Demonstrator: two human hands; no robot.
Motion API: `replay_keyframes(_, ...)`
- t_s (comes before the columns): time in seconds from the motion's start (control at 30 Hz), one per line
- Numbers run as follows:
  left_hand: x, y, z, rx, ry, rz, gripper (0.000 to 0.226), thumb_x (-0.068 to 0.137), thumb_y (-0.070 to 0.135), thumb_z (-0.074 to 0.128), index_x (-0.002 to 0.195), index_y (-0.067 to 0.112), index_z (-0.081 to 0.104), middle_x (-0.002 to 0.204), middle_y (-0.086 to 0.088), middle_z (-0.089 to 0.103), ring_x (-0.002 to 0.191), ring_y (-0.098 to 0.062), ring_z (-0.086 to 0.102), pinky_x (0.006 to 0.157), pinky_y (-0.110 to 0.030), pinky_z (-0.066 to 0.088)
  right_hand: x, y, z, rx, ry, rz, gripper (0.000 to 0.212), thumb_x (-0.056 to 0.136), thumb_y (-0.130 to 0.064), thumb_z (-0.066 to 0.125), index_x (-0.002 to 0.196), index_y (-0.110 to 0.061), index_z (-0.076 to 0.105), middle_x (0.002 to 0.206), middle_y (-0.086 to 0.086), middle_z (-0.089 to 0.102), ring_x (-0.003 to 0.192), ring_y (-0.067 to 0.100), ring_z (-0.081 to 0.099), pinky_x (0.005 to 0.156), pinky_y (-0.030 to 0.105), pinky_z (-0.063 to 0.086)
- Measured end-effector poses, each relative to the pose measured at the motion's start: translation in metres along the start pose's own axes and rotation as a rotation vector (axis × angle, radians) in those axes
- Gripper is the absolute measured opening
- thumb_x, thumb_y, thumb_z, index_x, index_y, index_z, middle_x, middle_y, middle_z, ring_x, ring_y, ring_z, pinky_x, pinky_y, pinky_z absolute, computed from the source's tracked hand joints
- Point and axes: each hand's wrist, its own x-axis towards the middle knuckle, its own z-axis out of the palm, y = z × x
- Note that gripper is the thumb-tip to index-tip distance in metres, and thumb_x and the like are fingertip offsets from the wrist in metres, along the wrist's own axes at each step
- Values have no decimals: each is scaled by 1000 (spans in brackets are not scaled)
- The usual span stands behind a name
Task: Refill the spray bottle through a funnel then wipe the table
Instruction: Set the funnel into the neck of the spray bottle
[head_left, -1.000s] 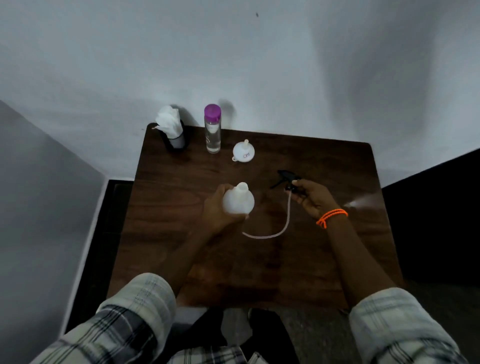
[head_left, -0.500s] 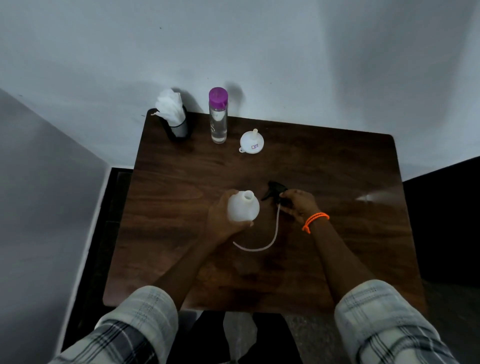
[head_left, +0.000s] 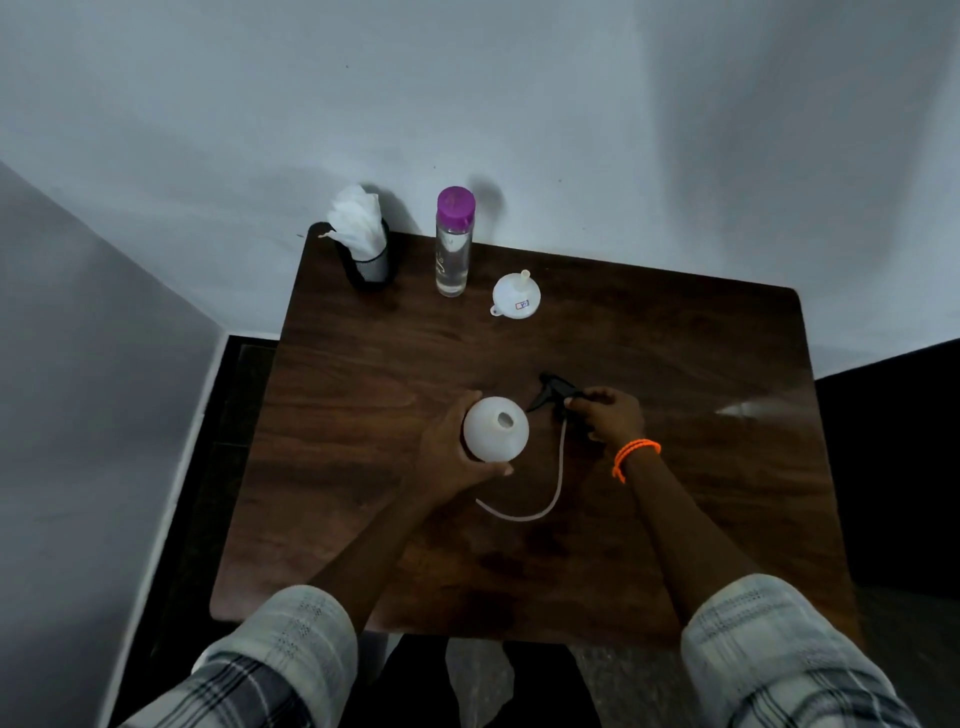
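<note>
Since the earlier frame, spray head (head_left: 556, 392) has come down to the desk (head_left: 701, 519) centre, right hand (head_left: 613, 415) pinching it. Left hand (head_left: 447, 457) wraps the light, uncapped spray bottle (head_left: 496, 430); hold its body.

- The single head view looks steeply down from above the near edge of the wooden table (head_left: 675, 519), facing the wall behind it.
- Near enough that the whole tabletop fits, sleeves at the bottom edge.
</note>
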Motion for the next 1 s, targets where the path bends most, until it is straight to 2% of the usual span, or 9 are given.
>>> replay_keyframes(0.1,-6,-3,-14,47,-49,51,107,64,44,94,152,25,37,155,7,43,140,-6,40,116,-28,36,2,-6,-7,-33,29,-31,39,74,-27,91,106,-13,73,95,7,71,72,14,63,59,32,55)
replay_keyframes(0.17,-8,-6,-25,100,-60,67,97,73,35,89,153,23,36,157,6,41,141,-5,37,119,-31,34,7,-11,-10,-58,77,-67,37,72,-30,92,101,-15,74,96,7,73,78,16,67,73,40,62)
replay_keyframes(0.23,-2,-11,-35,130,-40,-4,86,81,30,82,153,24,36,155,8,41,138,-7,39,118,-32,35,13,-17,-11,-85,117,-103,37,70,-35,92,98,-18,76,98,7,76,88,22,71,85,47,62)
replay_keyframes(0.33,26,-6,-41,6,28,-199,72,86,26,76,149,33,42,151,4,49,137,-16,49,114,-39,43,24,-33,-3,-114,106,-164,30,72,-39,88,94,-24,75,96,5,77,91,23,73,85,49,62)
replay_keyframes(0.57,121,34,-28,-206,45,-224,57,91,10,68,146,19,52,144,3,55,129,-15,53,99,-28,48,45,-79,36,-102,-16,-285,36,83,-22,78,119,-21,73,119,2,73,108,21,68,94,50,59)
replay_keyframes(0.7,165,47,-17,-221,44,-189,51,93,4,64,141,14,55,125,2,60,102,-2,56,82,-16,44,66,-96,52,-65,-37,-287,46,84,-16,72,129,-24,68,128,3,69,115,23,66,98,51,57)
replay_keyframes(0.77,180,48,-12,-186,60,-149,45,92,6,66,136,12,58,117,4,61,95,-1,56,77,-12,42,74,-102,58,-22,-39,-264,49,84,-13,69,132,-23,66,131,4,68,116,25,66,97,50,57)
replay_keyframes(0.87,194,52,-8,-146,79,-136,48,91,5,66,138,3,55,127,-9,62,111,-10,50,79,-7,36,79,-107,65,66,-85,-206,52,87,-6,66,137,-20,61,136,5,64,116,28,65,82,44,61)
replay_keyframes(1.0,208,41,5,-82,77,-151,71,75,30,59,143,10,55,137,-15,59,126,-28,55,105,-33,43,79,-109,69,100,-158,-221,46,88,-7,65,131,-26,65,127,1,67,109,25,67,68,35,58)
